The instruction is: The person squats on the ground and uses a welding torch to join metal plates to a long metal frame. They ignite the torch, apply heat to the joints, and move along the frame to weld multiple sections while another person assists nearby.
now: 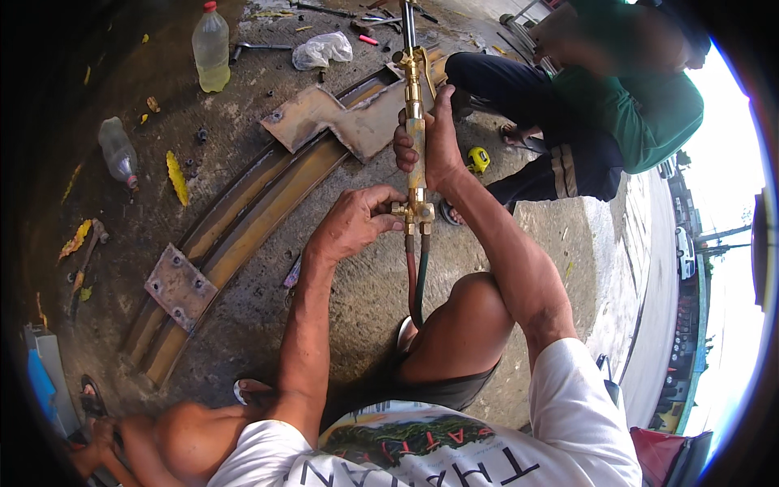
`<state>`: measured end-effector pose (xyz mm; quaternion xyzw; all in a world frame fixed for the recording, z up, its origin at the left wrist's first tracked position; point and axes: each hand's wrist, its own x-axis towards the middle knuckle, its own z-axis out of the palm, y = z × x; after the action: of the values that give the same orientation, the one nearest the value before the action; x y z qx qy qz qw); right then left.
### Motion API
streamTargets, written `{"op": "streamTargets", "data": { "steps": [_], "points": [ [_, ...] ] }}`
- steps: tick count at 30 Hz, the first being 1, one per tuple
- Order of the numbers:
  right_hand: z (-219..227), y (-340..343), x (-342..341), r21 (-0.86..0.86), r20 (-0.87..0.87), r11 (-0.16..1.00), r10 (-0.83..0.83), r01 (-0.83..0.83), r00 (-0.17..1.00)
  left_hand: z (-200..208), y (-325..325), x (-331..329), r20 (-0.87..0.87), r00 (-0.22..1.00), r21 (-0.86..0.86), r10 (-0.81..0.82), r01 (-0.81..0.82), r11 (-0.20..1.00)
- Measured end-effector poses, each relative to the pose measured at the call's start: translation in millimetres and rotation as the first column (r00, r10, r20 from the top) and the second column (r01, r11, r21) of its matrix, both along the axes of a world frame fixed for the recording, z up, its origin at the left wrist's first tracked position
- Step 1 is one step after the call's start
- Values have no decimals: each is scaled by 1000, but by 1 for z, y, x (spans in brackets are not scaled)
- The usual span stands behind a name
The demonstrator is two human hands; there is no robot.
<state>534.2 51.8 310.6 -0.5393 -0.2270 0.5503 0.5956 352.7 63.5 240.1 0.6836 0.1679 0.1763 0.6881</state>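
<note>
Head view, looking down: rough concrete floor [373, 284] fills the frame, and a long rusty steel channel [243, 219] runs across it on a slant, a cut steel plate [341, 122] lying over its far end and a small bolted plate [180, 286] near its close end. No flame or sparks at the torch, and I can't make out a fresh cut in the channel, so by my read the cutting itself is yet to come and this is setup. A co-worker in green [641, 105] squats just beyond. Now the brass torch [415, 122], held upright over the floor, tip pointing away, red and green hoses [415, 280] trailing down past the knee. Right hand [434, 142] is wrapped tight around the torch handle. Left hand [357, 221] has fingertips pinched on the valve knob [403, 211] at the torch's base. Bottles [211, 45] stand well apart, up left.
</note>
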Motion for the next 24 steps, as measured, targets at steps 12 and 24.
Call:
{"op": "streamTargets", "data": {
  "steps": [12, 24],
  "points": [
    [11, -22, -10, -31, 15, 999, 11, -11, 1000, 53, 61, 13, 93, 876, 171, 474, -483, 859],
    [17, -40, -37, -94, 92, 989, 126, -117, 988, 93, 72, 62, 215, 718, 526, 662, -657, 541]
  ]
}}
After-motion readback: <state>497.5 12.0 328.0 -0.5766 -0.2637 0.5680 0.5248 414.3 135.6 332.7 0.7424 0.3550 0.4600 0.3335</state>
